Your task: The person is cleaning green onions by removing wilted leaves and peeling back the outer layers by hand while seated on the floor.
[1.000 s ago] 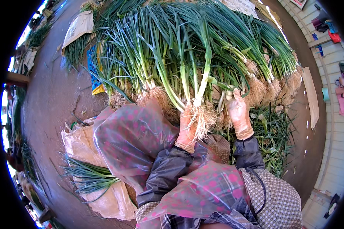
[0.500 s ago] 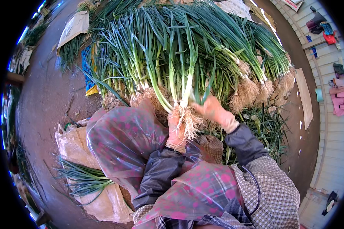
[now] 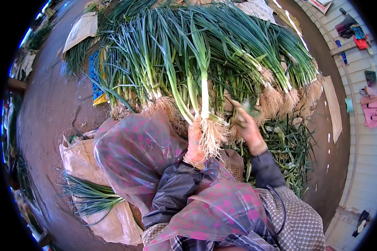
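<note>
My left hand (image 3: 194,142) is closed round the base of a few green onions (image 3: 204,94). Their white stalks stand up out of my grip, and a shaggy tuft of pale roots (image 3: 212,136) hangs beside the fingers. A strip of peeled sheath sticks out sideways just above these roots. To the right, apart from the stalks, is my right hand (image 3: 250,133), smeared by motion. A blurred greenish scrap (image 3: 250,108) shows at its fingertips; whether the fingers grip it I cannot tell. Clear plastic with pink dots (image 3: 142,146) covers my knees.
A large heap of green onions (image 3: 134,46) lies ahead, roots toward me. Loose green leaves (image 3: 287,154) pile up below its right side. On the left, a small bunch of green onions (image 3: 92,194) rests on a tan sack (image 3: 113,226). A ribbed wall (image 3: 364,154) rises far right.
My right hand has pulled away from the stalks, to the right and slightly down. The green leaf at its fingers has left the onions. The left hand keeps its hold, nearly in place.
</note>
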Action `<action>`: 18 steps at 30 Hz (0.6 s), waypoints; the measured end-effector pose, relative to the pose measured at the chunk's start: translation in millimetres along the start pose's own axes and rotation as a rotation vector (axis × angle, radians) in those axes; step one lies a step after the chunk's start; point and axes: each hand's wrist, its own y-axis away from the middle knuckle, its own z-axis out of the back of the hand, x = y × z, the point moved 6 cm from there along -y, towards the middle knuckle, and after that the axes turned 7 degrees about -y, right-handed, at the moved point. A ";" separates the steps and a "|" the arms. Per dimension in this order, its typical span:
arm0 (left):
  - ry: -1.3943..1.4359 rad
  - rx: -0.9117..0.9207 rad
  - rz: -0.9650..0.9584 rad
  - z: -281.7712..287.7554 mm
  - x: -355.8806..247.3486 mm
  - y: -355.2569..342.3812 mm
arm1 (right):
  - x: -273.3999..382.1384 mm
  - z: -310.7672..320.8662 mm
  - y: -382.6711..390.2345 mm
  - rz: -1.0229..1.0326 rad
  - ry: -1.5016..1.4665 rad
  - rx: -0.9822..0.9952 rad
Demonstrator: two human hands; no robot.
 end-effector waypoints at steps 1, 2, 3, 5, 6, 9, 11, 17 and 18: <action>0.027 0.034 0.049 6.3 2.2 2.2 | -11.5 -32.1 -16.9 -0.105 0.285 -0.030; 0.041 0.112 0.028 3.4 4.2 5.9 | -19.8 -62.9 -31.5 -0.211 0.543 -0.039; 0.126 0.273 0.109 -18.9 22.5 -0.4 | -45.4 -2.2 -92.9 -0.254 0.207 -0.046; 0.179 0.437 0.047 12.7 7.3 -1.4 | -62.9 -87.8 -105.8 -0.275 0.157 0.184; 0.117 0.263 -0.044 11.9 2.3 0.8 | -54.1 -116.8 -107.8 -0.256 0.129 0.264; 0.532 0.335 -0.009 2.8 -16.6 5.0 | -44.4 -94.3 -103.0 0.277 0.984 0.227; 0.333 0.121 -0.053 12.4 -9.9 -14.6 | -26.5 -69.4 -59.0 -0.082 0.587 -0.183; 0.390 0.321 -0.082 16.4 -8.5 -10.6 | 36.0 64.9 35.5 0.331 -0.007 -0.332; 0.379 0.282 -0.058 12.4 -4.2 -16.1 | 57.9 110.0 44.1 0.393 0.151 -0.318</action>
